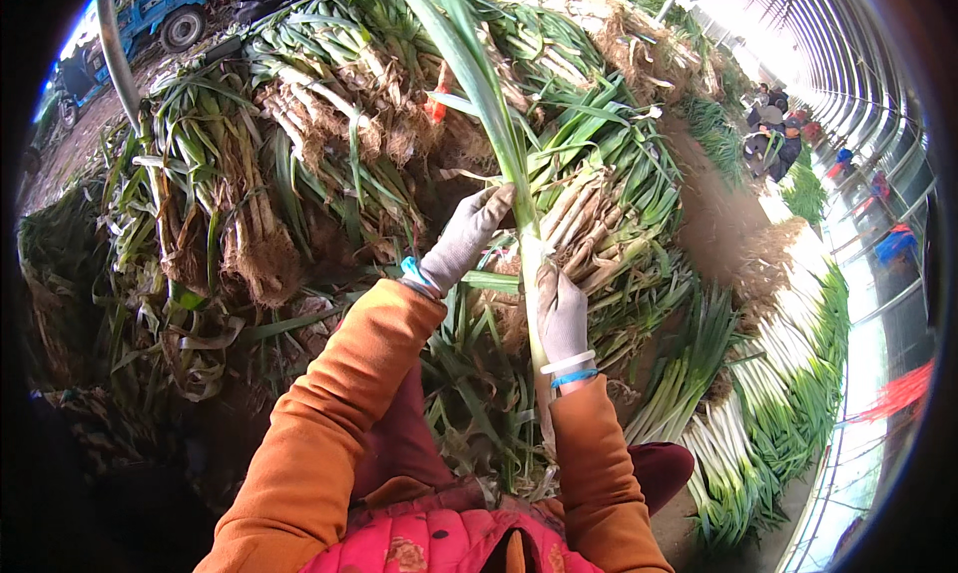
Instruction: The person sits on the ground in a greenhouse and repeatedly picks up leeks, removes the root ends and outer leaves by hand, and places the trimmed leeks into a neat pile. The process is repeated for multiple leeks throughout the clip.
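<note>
One large Welsh onion [528,255] runs upright in front of me, its green leaves reaching the top of the view and its pale stem pointing down towards my lap. My left hand [468,232], in a light knit glove, pinches it where the leaves meet the stem. Lower down, my right hand [563,311], gloved alike, grips the white shank. The root end is partly hidden beside my right sleeve. Just behind the stalk lies a pile of untrimmed onions [591,232] with dry brownish skins.
Bundled onions with tangled roots [258,262] heap up on the left. Cleaned white onions [775,356] lie in a row along the right. A metal pole [116,56] stands before a blue cargo vehicle [176,4]. People [775,135] sit farther down the arched tunnel.
</note>
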`<state>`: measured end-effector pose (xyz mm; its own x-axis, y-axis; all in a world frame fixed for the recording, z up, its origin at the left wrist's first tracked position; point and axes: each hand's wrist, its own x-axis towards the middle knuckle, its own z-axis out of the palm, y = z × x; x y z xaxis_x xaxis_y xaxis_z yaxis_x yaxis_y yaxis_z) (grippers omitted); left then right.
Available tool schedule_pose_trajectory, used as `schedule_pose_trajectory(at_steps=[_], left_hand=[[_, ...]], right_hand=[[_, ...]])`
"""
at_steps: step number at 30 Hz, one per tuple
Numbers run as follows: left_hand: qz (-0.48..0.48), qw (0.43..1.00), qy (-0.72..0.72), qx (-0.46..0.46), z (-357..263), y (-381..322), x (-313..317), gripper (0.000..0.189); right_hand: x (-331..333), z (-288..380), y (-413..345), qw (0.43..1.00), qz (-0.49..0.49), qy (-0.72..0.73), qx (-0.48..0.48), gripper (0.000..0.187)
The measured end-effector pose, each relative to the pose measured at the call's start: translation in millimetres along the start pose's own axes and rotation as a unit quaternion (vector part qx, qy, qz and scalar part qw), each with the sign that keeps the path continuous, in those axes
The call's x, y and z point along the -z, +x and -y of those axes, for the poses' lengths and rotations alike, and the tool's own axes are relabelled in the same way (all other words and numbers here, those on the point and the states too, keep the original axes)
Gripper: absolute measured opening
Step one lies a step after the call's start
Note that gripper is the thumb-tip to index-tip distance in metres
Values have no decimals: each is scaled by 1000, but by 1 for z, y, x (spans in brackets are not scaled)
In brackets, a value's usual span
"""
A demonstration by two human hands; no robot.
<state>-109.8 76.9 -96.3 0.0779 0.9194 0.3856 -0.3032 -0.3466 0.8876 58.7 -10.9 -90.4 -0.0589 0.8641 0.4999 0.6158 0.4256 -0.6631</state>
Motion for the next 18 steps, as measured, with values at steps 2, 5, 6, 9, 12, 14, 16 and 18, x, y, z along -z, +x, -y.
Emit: schedule_pose_trajectory(at_steps=[2, 5, 6, 9, 12, 14, 16, 18], left_hand=[[5, 998, -3, 68, -1, -1, -6, 53], [-17, 998, 10, 54, 0, -1, -5, 44], [-12, 998, 22, 55, 0, -1, -3, 42], [6, 977, -122, 174, 1, 1, -2, 35], [87, 978, -131, 134, 3, 0, -5, 35], [89, 919, -326, 204, 3, -1, -8, 39], [84, 892, -391, 210, 2, -1, -11, 41], [66, 893, -394, 209, 1, -1, -11, 42]], right_hand=[[-3, -5, -2, 993, 47, -98, -35, 33], [-9, -23, -6, 996, 26, -71, -36, 33], [-11, -31, -8, 998, 13, -19, -50, 33], [-17, -51, -15, 938, 109, 260, -200, 27], [-18, -52, -23, 444, 321, 772, -322, 33], [-13, -39, -26, 549, 205, 722, -368, 41], [-4, -19, -29, 640, 108, 666, -369, 53], [4, -3, -23, 745, 123, 567, -329, 51]])
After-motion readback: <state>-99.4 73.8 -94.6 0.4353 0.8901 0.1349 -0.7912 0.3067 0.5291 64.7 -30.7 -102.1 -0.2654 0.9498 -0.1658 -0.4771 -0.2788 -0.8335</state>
